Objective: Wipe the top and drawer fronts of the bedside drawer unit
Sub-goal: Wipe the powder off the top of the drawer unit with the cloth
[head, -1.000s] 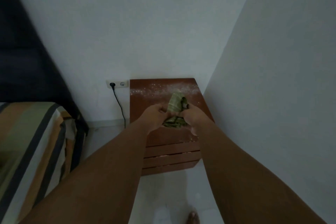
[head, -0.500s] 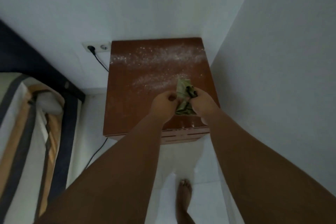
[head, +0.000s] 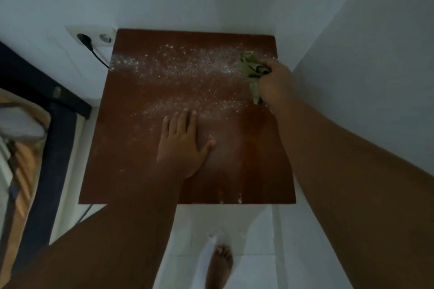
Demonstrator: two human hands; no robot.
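Seen from straight above: brown top of the bedside drawer unit, set in the corner between two white walls, drawer fronts out of sight. Dusted with white powder in two loose bands, one near the back edge, one across the middle. Left hand laid flat on the top, palm down, fingers stretched and slightly apart, fingertips at the nearer band. Right hand at the back right corner, fingers curled tight around a crumpled green cloth, cloth pressed to the wood at the end of the far band. Wall socket with a black plug just left of the unit; bare foot on the white floor below.
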